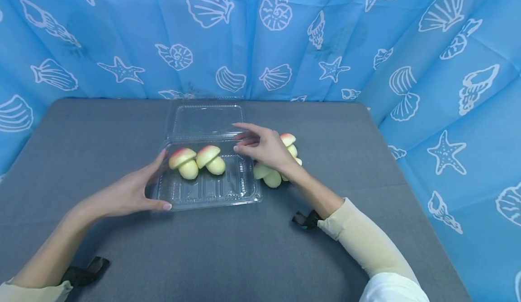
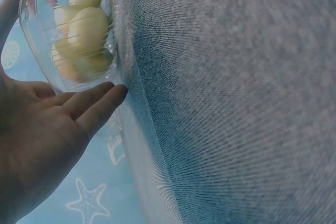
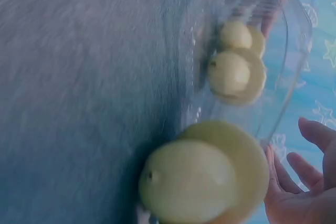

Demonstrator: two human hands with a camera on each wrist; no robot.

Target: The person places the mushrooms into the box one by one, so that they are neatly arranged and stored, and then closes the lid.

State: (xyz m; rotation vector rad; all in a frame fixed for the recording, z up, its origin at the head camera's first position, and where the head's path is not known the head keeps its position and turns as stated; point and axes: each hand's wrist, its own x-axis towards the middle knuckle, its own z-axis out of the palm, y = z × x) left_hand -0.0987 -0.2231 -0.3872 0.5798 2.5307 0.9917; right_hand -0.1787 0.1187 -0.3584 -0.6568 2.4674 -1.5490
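A clear plastic clamshell box (image 1: 211,198) lies with its lid (image 1: 208,119) folded back. Two yellow toy mushrooms with reddish caps, a left one (image 1: 183,162) and a right one (image 1: 210,160), lie in its left half. My left hand (image 1: 130,189) spans the box's left end, thumb at the front corner, and straight fingers (image 2: 94,106) touch its wall in the left wrist view. Over the box's right edge, my right hand (image 1: 264,147) has its fingers apart with nothing between them. Outside the box, more mushrooms (image 1: 272,178) sit beneath and beside that hand, partly hidden by it.
A grey cloth covers the table (image 1: 228,252). Behind it and along the right side hangs a blue curtain (image 1: 301,35) with white shells and starfish. Black straps, one on the left wrist (image 1: 85,271) and one on the right (image 1: 306,219), hang beneath the forearms.
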